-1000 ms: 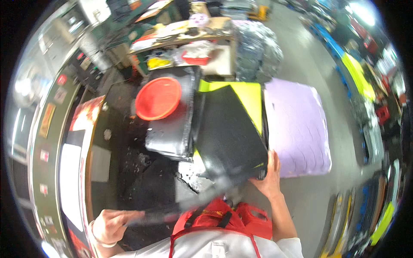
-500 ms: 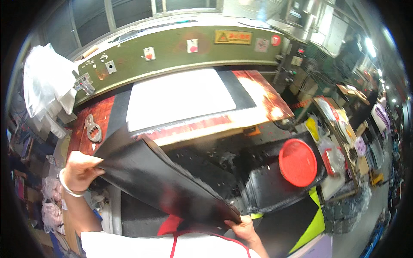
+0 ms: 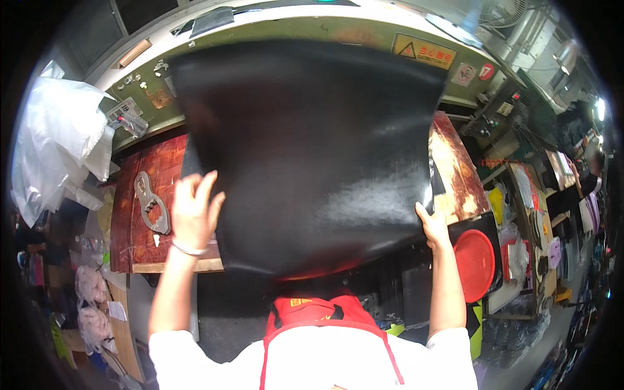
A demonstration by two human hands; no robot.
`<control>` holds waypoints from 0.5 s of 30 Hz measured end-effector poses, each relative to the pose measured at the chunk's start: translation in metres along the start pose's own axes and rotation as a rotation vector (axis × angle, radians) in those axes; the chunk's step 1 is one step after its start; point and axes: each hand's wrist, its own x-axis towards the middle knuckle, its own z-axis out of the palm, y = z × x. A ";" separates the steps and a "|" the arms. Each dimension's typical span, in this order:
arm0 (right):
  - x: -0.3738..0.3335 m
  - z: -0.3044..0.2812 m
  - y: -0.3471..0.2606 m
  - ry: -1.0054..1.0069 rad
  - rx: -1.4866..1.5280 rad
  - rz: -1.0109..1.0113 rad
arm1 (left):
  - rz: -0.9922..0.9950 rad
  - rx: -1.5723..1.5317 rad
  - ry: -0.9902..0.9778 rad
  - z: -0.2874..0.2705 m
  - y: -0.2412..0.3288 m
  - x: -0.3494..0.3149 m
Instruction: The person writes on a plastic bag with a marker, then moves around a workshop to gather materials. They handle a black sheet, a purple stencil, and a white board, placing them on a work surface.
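Observation:
A large, glossy black sheet (image 3: 312, 149) is spread upright and bowed in front of me, over the work table. At its lower right edge my right hand (image 3: 434, 229) pinches it, with the thumb on the near face. My left hand (image 3: 194, 211) is at the left edge, fingers apart, and does not appear to grip the sheet. Left of that hand, a grey metal figure-eight-shaped piece (image 3: 144, 185) lies on the worn red-brown table top (image 3: 127, 227). The white sheet on the table is hidden behind the black one.
A green machine beam (image 3: 292, 32) spans the back. White plastic bags (image 3: 62, 143) hang at the far left. On the right, a red round basin (image 3: 474, 266) rests on a black surface, with a cluttered side shelf (image 3: 520, 214) beyond it.
The black sheet has gone from folded low at the left to spread out over the table. Both hands have moved up and forward; the left fingers have opened off the sheet.

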 end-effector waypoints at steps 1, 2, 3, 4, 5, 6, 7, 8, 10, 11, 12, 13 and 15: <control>0.011 -0.006 0.012 -0.117 -0.023 0.052 | -0.207 0.048 -0.197 0.026 -0.003 -0.027; 0.017 -0.008 0.023 -0.140 -0.059 0.166 | -0.402 0.077 -0.435 0.046 -0.006 -0.056; 0.023 -0.009 0.031 -0.159 -0.091 0.269 | -0.497 0.101 -0.548 0.063 -0.006 -0.084; 0.026 -0.007 0.038 -0.177 -0.142 0.361 | -0.647 -0.125 -0.575 0.078 -0.004 -0.108; 0.026 -0.007 0.041 -0.180 -0.204 0.471 | -0.860 -0.342 -0.682 0.088 -0.002 -0.128; 0.024 -0.005 0.042 -0.192 -0.152 0.432 | -0.929 -0.488 -0.537 0.099 0.004 -0.143; 0.022 -0.005 0.042 -0.167 -0.115 0.444 | -1.050 -0.603 -0.443 0.106 0.013 -0.156; 0.020 -0.007 0.039 -0.202 -0.105 0.412 | -1.075 -0.681 -0.258 0.109 0.021 -0.164; 0.024 -0.011 0.030 -0.236 -0.124 0.368 | -1.084 -0.803 -0.046 0.104 0.035 -0.168; 0.032 -0.009 0.024 -0.240 -0.073 0.401 | -1.183 -0.844 -0.032 0.101 0.038 -0.160; 0.046 -0.006 0.017 -0.240 -0.078 0.272 | -1.212 -0.818 -0.040 0.099 0.036 -0.147; 0.063 -0.004 0.010 -0.231 -0.091 0.200 | -1.281 -0.792 -0.056 0.093 0.034 -0.131; 0.136 0.016 -0.009 -0.345 -0.146 0.018 | -1.002 -0.545 -0.154 0.097 0.001 -0.079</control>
